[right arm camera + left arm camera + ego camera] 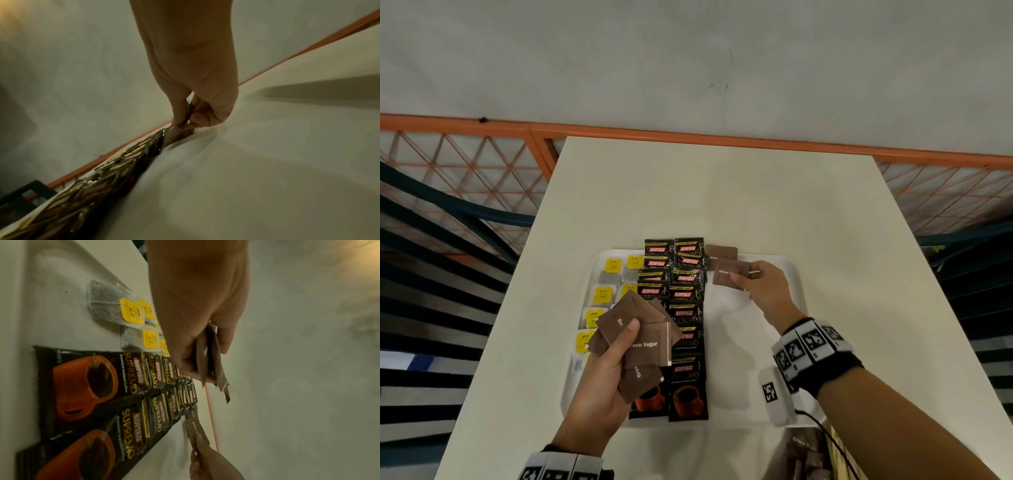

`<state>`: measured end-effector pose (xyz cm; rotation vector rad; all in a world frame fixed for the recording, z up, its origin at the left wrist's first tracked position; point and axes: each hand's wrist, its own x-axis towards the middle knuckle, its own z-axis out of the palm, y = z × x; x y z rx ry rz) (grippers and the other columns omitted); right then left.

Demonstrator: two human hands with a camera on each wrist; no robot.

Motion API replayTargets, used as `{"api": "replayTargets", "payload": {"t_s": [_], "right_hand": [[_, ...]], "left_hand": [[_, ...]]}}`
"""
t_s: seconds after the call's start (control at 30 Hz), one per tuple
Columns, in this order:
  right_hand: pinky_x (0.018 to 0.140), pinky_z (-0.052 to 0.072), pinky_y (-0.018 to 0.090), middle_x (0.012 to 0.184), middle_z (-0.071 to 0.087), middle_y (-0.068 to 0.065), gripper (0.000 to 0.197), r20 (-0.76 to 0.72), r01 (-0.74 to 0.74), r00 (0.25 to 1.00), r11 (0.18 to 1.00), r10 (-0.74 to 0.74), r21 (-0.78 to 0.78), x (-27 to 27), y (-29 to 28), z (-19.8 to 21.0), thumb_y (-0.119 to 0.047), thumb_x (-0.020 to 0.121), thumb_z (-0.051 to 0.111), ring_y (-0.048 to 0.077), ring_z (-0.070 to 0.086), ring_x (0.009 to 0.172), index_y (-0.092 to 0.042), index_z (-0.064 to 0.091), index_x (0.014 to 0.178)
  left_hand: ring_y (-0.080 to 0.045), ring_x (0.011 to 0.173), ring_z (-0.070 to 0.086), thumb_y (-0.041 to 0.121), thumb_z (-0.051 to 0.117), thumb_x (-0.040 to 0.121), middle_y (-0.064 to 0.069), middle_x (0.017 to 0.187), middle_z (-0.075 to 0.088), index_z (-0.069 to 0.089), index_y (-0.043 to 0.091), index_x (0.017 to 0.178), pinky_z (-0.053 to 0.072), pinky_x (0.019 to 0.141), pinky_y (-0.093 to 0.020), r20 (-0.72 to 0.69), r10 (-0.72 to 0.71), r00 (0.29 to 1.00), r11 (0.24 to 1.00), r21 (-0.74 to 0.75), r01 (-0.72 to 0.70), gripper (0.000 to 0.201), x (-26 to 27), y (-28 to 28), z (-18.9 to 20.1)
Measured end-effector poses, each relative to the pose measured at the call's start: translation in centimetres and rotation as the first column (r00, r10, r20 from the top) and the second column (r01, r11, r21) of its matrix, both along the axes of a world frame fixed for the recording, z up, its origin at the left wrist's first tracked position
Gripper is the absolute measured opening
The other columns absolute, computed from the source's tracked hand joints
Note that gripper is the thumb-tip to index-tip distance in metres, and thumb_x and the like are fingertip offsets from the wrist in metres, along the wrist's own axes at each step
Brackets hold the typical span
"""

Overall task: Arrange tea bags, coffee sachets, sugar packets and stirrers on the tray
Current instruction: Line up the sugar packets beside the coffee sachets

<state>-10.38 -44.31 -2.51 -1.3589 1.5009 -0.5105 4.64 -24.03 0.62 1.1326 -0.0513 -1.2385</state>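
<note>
A white tray (791,274) lies on the table. Tea bags with yellow tags (604,295) fill its left side, and two columns of black Kopiko coffee sachets (686,313) run down its middle. One brown sugar packet (720,253) lies at the tray's far edge, right of the sachets. My right hand (763,291) pinches a second brown sugar packet (727,272) just in front of it, low over the tray. My left hand (604,377) grips a fan of several brown sugar packets (643,346) above the tray's near left part.
The white table (722,192) extends beyond the tray to an orange mesh railing (465,161). A few more brown packets (808,455) lie at the near edge under my right forearm. The tray's right half shows bare white surface.
</note>
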Motion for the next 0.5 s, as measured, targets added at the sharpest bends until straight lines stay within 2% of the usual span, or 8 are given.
{"api": "replayTargets", "payload": {"t_s": [0.13, 0.2, 0.3, 0.37, 0.43, 0.5], "right_hand": [[0.063, 0.040, 0.022, 0.078, 0.060, 0.000, 0.021, -0.065, -0.035, 0.997, 0.997, 0.031, -0.066, 0.8, -0.6, -0.2, -0.016, 0.076, 0.074, 0.016, 0.054, 0.074, -0.018, 0.053, 0.075], [0.058, 0.038, 0.015, 0.071, 0.056, -0.006, 0.021, -0.098, -0.051, 0.994, 0.992, 0.040, -0.116, 1.0, -0.6, -0.2, -0.015, 0.077, 0.073, 0.011, 0.052, 0.069, -0.016, 0.052, 0.078], [0.052, 0.038, 0.006, 0.066, 0.051, -0.009, 0.021, -0.103, -0.056, 0.994, 0.984, 0.038, -0.171, 1.2, -0.5, -0.5, -0.010, 0.078, 0.072, 0.003, 0.047, 0.062, -0.013, 0.052, 0.080], [0.052, 0.037, 0.000, 0.066, 0.050, -0.007, 0.022, -0.104, -0.058, 0.994, 0.978, 0.038, -0.200, 1.2, -0.4, -0.8, -0.010, 0.077, 0.073, 0.002, 0.047, 0.061, -0.012, 0.051, 0.083], [0.052, 0.038, 0.002, 0.066, 0.051, -0.007, 0.024, -0.106, -0.058, 0.994, 0.974, 0.036, -0.217, 1.2, -0.4, -1.1, -0.011, 0.077, 0.073, 0.004, 0.048, 0.062, -0.011, 0.051, 0.085], [0.052, 0.038, 0.007, 0.067, 0.051, -0.007, 0.026, -0.115, -0.056, 0.993, 0.973, 0.031, -0.225, 1.3, -0.3, -1.3, -0.014, 0.077, 0.074, 0.007, 0.050, 0.064, -0.010, 0.052, 0.091]], "left_hand": [[-0.013, 0.068, 0.070, 0.021, 0.051, 0.088, -0.003, 0.087, 0.072, 0.056, 0.016, 0.125, 0.053, 0.048, -0.025, -0.033, 0.007, 0.999, 1.000, 0.000, -0.007, 0.038, 0.2, 0.1, -0.2], [-0.013, 0.068, 0.070, 0.021, 0.051, 0.088, -0.003, 0.086, 0.072, 0.057, 0.016, 0.123, 0.053, 0.049, -0.025, -0.034, 0.007, 0.999, 1.000, -0.003, -0.007, 0.035, 0.2, 0.2, -0.1], [-0.014, 0.073, 0.070, 0.023, 0.055, 0.083, -0.008, 0.099, 0.070, 0.057, 0.015, 0.124, 0.053, 0.050, -0.026, -0.020, -0.003, 1.000, 1.000, 0.010, 0.003, 0.042, 0.1, 0.1, 0.0], [-0.015, 0.077, 0.070, 0.026, 0.057, 0.078, -0.012, 0.107, 0.067, 0.057, 0.015, 0.124, 0.054, 0.051, -0.026, -0.017, -0.005, 1.000, 1.000, 0.009, 0.006, 0.047, 0.0, 0.0, 0.0], [-0.015, 0.078, 0.070, 0.026, 0.058, 0.077, -0.012, 0.109, 0.067, 0.058, 0.015, 0.123, 0.054, 0.052, -0.026, -0.023, -0.008, 1.000, 1.000, 0.007, 0.008, 0.047, 0.0, 0.0, 0.1], [-0.016, 0.079, 0.070, 0.029, 0.065, 0.073, -0.012, 0.108, 0.068, 0.059, 0.015, 0.121, 0.054, 0.052, -0.026, -0.023, -0.012, 1.000, 1.000, -0.004, 0.012, 0.051, 0.0, 0.0, 0.2]]}}
